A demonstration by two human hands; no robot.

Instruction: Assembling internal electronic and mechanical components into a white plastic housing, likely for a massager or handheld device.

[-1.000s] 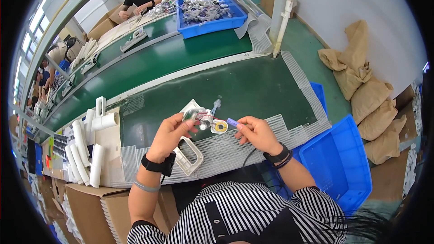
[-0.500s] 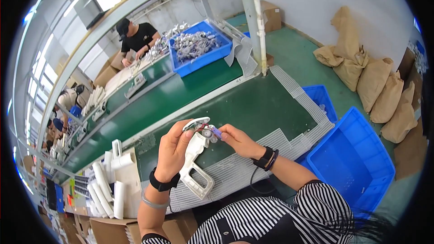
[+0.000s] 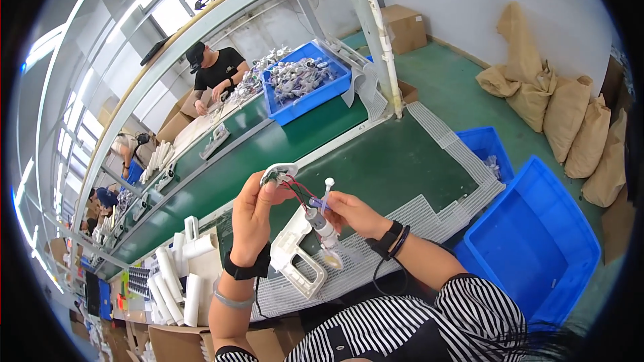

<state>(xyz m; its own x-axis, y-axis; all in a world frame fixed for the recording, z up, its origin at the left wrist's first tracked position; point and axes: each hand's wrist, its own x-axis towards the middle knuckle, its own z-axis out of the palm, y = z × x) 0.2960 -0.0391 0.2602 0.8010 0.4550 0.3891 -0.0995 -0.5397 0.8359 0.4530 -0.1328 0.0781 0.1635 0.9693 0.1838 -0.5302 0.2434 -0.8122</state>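
Observation:
Between the thumb and fingers of my left hand (image 3: 251, 218) is a rounded white cover (image 3: 278, 172) with a small circuit board inside it. Red and dark wires (image 3: 299, 193) run from it to a grey-and-white motor assembly (image 3: 325, 228). My right hand (image 3: 359, 214) is closed on that assembly near a purple-blue part (image 3: 318, 204); a thin white stem rises above the fingers and a clear piece hangs below. Under both hands, a white plastic housing with a looped handle (image 3: 300, 263) lies on the ribbed mat (image 3: 396, 231).
A large blue bin (image 3: 537, 241) stands at my right. Across the green bench, a blue tray (image 3: 288, 115) is heaped with small assemblies. White tubes (image 3: 192, 300) lie at left. Beyond the conveyor (image 3: 251, 151) a person (image 3: 218, 74) works. Brown sacks (image 3: 562, 117) lean against the wall.
The motor assembly has come away from the rounded cover and turned to hang lower, with the wires drawn out between my hands. My view has shifted slightly.

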